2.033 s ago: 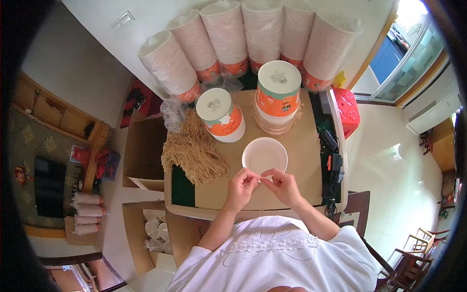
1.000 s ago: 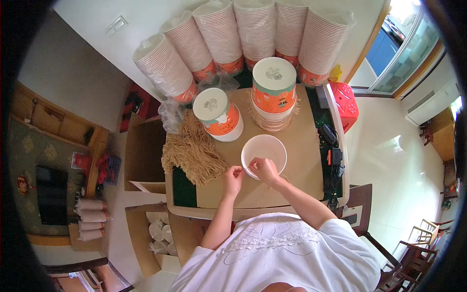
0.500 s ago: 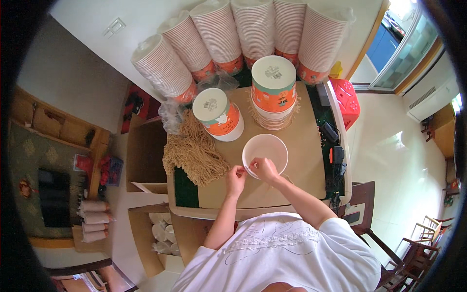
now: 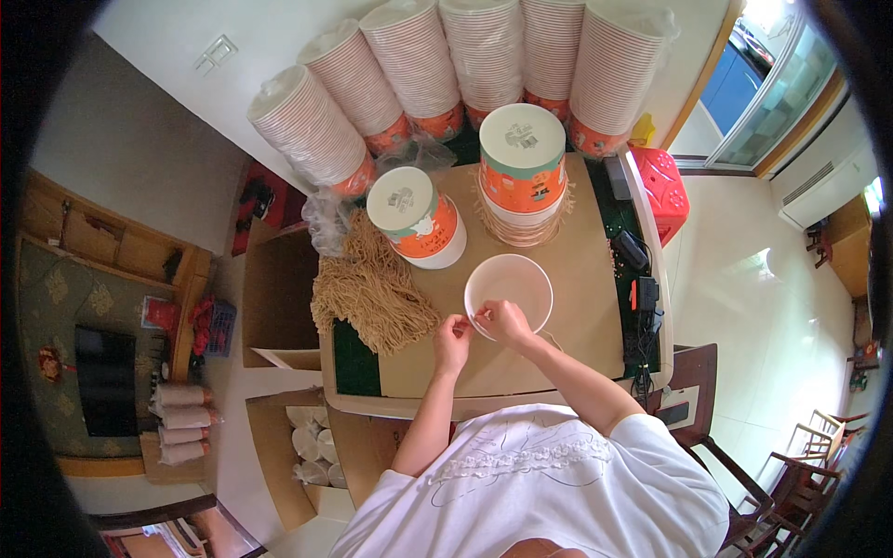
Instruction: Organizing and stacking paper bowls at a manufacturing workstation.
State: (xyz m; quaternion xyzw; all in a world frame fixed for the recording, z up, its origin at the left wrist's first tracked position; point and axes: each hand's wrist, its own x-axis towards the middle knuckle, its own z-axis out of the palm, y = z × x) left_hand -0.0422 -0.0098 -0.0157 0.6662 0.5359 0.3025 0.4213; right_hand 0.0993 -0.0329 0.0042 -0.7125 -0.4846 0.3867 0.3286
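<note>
A white paper bucket (image 4: 521,279) stands mouth up on the brown cardboard sheet in front of me. My left hand (image 4: 453,339) is closed in a pinch just outside its near-left rim. Over the bucket's near edge reaches my right hand (image 4: 504,322), fingertips pinched at that same spot of the rim. What lies between my fingers is too small to make out. A thin tan cord (image 4: 555,342) shows beside my right wrist. Left of my hands lies a heap of tan cords (image 4: 372,288).
Upside-down orange and white buckets stand behind: a short stack (image 4: 423,223) and a taller one (image 4: 523,177) with cords around it. Several plastic-wrapped bucket stacks (image 4: 488,56) line the wall. Black adapters and cables (image 4: 642,296) lie along the right edge. Open cartons (image 4: 279,437) sit at left.
Almost nothing has changed. Both hands keep their pinch at the rim, and the bucket appears shifted very slightly in the view.
</note>
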